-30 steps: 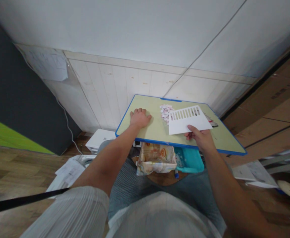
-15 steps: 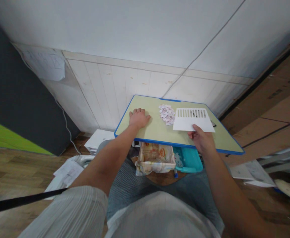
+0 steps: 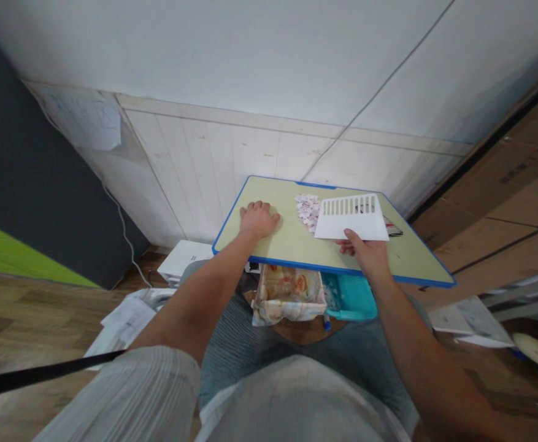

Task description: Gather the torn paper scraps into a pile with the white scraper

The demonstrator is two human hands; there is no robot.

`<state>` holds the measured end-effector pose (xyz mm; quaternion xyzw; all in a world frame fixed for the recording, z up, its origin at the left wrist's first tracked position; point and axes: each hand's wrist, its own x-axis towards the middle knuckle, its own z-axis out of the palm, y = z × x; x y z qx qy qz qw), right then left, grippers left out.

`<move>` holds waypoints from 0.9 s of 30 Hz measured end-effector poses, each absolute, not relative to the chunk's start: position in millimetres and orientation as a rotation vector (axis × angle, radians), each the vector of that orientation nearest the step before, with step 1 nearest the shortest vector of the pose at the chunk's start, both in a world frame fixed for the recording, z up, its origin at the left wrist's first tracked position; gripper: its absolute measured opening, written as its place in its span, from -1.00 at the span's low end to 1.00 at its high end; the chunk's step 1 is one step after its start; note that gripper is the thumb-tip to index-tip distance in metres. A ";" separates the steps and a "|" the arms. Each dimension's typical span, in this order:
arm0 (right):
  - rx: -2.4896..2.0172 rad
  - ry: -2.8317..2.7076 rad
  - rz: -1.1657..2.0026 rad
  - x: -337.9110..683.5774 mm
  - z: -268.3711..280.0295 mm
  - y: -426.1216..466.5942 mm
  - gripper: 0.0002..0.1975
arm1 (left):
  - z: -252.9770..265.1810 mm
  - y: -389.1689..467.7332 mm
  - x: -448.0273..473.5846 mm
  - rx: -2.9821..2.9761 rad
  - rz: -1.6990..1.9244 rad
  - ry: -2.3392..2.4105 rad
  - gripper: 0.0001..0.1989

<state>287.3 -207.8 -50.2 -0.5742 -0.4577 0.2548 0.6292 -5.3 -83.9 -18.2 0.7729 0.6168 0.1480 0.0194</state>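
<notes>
My left hand (image 3: 258,220) lies flat on the pale yellow-green tabletop (image 3: 287,248), fingers spread and nothing in them. Between thumb and fingers, my right hand (image 3: 368,253) grips a white card with a row of slots (image 3: 351,227) by its near edge. The card is held over the right part of the table. To its left is a heap of small white and pinkish pieces (image 3: 306,209), partly covered by the card's corner. A dark printed item (image 3: 394,228) peeks out beyond the card's right edge; what it is I cannot make out.
Under the table's front edge are a patterned, lined basket (image 3: 289,307) and a turquoise bin (image 3: 356,302). White wall panels (image 3: 213,166) rise behind the table. Large cardboard boxes (image 3: 503,202) stand on the right, and a white box (image 3: 183,258) sits at the left.
My right hand has shifted slightly left with the slotted card, whose left corner now overlaps the heap. More of the dark printed item shows at the right. My left hand stays put.
</notes>
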 end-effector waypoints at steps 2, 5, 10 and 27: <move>-1.300 -1.023 0.571 288.8 -50.7 -207.9 -0.40 | -19.0 -83.3 -5.3 2.397 0.466 1.916 -0.40; -1.281 -0.940 0.523 297.9 -51.2 -209.5 -0.42 | -19.8 -82.9 -5.1 2.399 0.475 1.915 -0.39; -1.280 -0.846 0.449 318.3 -55.2 -213.2 -0.54 | -18.4 -83.5 -5.0 2.404 0.455 1.916 -0.40; -1.353 -0.823 0.370 324.0 -61.5 -213.4 -0.64 | -18.4 -83.6 -5.4 2.406 0.473 1.917 -0.43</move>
